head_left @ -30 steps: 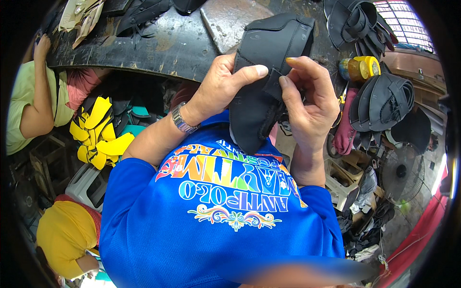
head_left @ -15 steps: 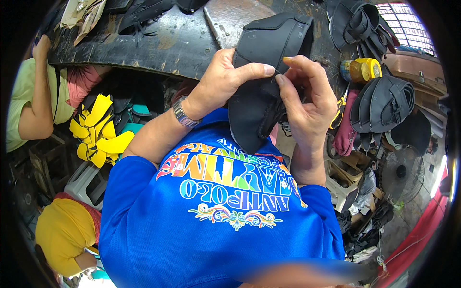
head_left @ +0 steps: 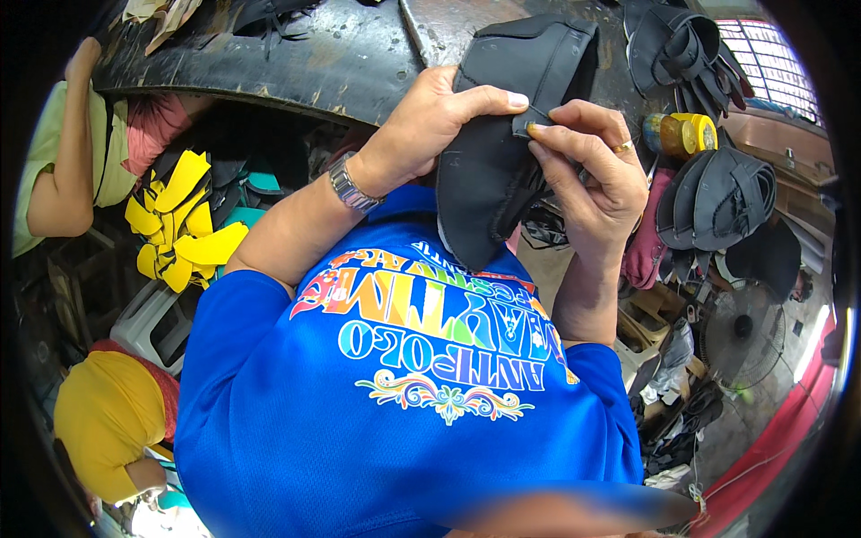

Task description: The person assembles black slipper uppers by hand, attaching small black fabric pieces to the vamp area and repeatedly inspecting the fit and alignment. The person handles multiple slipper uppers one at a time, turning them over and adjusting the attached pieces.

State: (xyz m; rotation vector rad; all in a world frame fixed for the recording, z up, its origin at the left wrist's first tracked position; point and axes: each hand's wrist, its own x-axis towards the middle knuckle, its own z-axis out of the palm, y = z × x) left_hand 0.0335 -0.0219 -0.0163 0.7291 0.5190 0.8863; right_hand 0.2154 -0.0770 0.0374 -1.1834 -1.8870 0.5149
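While the left hand (head_left: 426,125) grips the black upper (head_left: 484,179), its thumb laid across the front and its other fingers mostly hidden, the right hand (head_left: 596,170) pinches a small tab (head_left: 520,127) on it. The upper is held between the dark table (head_left: 350,54) and the blue shirt (head_left: 359,448), left of a jar (head_left: 682,134).

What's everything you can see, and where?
Stitched piece: one, black, upper centre
Table: one, black, top
Strappy stacks: two, black, right
Jar: one, yellow lid, upper right
Cut pieces: several, yellow, left
Stool: one, pale grey, left
Fan: one, grey, right
Floor clutter: uncountable, mixed colours, lower right
People: two, green and yellow tops, left
Watch: one, silver, left wrist
Shirt: one, blue, centre
Left hand: one, holding stitched piece
Right hand: one, pinching its edge
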